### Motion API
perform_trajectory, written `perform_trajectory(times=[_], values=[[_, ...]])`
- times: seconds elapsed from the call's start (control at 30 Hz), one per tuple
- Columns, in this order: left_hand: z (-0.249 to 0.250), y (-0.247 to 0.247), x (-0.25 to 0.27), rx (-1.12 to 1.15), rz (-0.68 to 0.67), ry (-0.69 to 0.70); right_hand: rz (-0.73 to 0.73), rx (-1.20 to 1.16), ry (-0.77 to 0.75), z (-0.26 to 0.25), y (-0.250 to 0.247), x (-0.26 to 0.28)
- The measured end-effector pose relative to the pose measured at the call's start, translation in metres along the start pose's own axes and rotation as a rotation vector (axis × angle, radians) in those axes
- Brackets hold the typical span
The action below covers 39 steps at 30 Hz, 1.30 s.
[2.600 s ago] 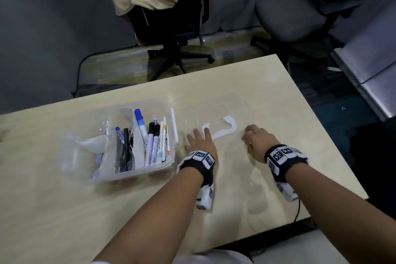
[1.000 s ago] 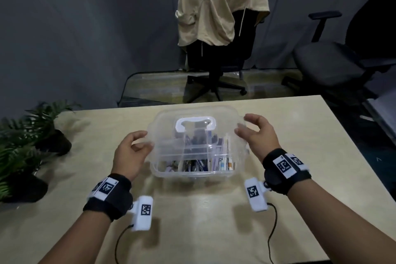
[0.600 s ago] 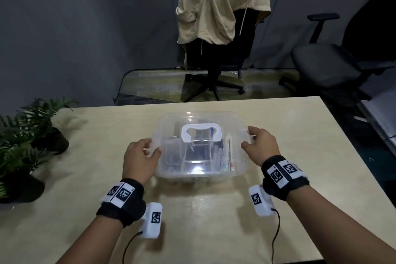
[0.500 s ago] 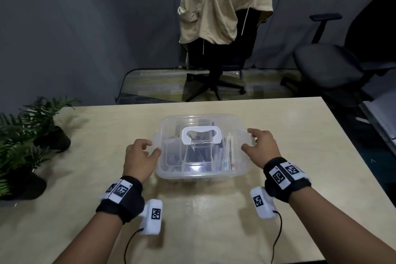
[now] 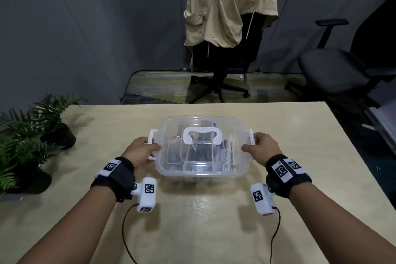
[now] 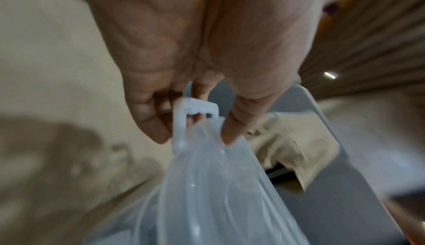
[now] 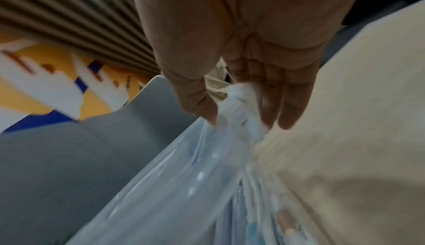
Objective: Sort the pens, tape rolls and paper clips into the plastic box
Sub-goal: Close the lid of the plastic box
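One clear plastic box (image 5: 201, 169) with rounded corners stands on the pale wooden counter (image 5: 199, 229), its transparent lid (image 5: 230, 122) on top with one white arched carry handle (image 5: 202, 136) at the middle. Two white side latches show, one at each short end: the left latch (image 5: 151, 136) and the right latch (image 5: 250, 136), both flipped outward. Through the walls several pens (image 5: 229, 156) can be made out lying in the right-hand compartments; their number cannot be counted, and tape rolls or paper clips cannot be told apart inside.

The left hand (image 5: 140, 152) grips the left latch, thumb on the lid edge and fingers (image 6: 149, 121) curled under the clip. The right hand (image 5: 262, 148) holds the right latch the same way, thumb against the lid, fingers (image 7: 289, 107) behind the clip; both wrist views are blurred.

Two potted green plants (image 5: 32, 135) stand near the counter's left edge, well apart from the box. The box sits about midway between the side edges, with bare counter in front, behind and on both sides. Beyond the far edge are two office chairs (image 5: 334, 70), one draped with one beige garment (image 5: 227, 4).
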<state>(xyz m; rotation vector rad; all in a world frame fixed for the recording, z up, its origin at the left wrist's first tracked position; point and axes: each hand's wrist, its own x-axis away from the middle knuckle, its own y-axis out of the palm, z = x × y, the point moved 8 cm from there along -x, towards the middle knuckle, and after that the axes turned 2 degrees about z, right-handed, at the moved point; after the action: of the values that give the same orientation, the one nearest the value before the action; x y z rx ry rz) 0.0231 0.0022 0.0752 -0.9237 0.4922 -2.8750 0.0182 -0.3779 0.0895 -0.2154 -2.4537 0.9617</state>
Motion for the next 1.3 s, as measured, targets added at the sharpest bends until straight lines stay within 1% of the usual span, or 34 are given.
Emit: perform_trajectory(times=[0.07,0.1,0.13,0.17,0.33,0.47,0.53,0.67,0.73,0.8,0.83,0.93,1.07,1.2,1.3], values=[[0.017,0.003,0.006,-0.404,0.081,0.105,0.022,0.088,-0.062,-0.009,0.007,0.003],[0.023,0.006,0.009,-0.579,0.125,0.133,0.03,0.109,-0.083,-0.013,0.01,0.006],[0.026,0.009,0.012,-0.683,0.158,0.145,0.038,0.111,-0.094,-0.015,0.014,0.008],[0.028,0.012,0.015,-0.731,0.186,0.147,0.046,0.11,-0.102,-0.016,0.016,0.009],[0.03,0.018,0.022,-0.8,0.264,0.162,0.056,0.159,-0.14,-0.017,0.016,0.01],[0.033,0.028,0.026,-0.877,0.264,0.204,0.06,0.29,-0.157,-0.024,0.021,0.01],[0.032,0.028,0.028,-0.876,0.269,0.223,0.07,0.306,-0.156,-0.024,0.021,0.01],[0.03,0.022,0.029,-0.836,0.278,0.251,0.078,0.308,-0.203,-0.023,0.019,0.011],[0.024,0.026,0.028,-0.797,0.244,0.239,0.081,0.3,-0.217,-0.022,0.02,0.012],[0.021,0.035,0.028,-0.757,0.19,0.271,0.084,0.279,-0.235,-0.022,0.02,0.012],[0.02,0.04,0.03,-0.772,0.172,0.304,0.082,0.274,-0.244,-0.021,0.02,0.013],[0.022,0.056,0.033,-0.928,0.158,0.42,0.072,0.299,-0.249,-0.023,0.019,0.012],[0.025,0.066,0.037,-0.974,0.138,0.421,0.073,0.347,-0.3,-0.029,0.023,0.013],[0.03,0.075,0.039,-1.0,0.091,0.461,0.154,0.39,-0.413,-0.043,0.027,0.02],[0.025,0.074,0.038,-1.032,0.101,0.458,0.156,0.445,-0.494,-0.053,0.036,0.025]])
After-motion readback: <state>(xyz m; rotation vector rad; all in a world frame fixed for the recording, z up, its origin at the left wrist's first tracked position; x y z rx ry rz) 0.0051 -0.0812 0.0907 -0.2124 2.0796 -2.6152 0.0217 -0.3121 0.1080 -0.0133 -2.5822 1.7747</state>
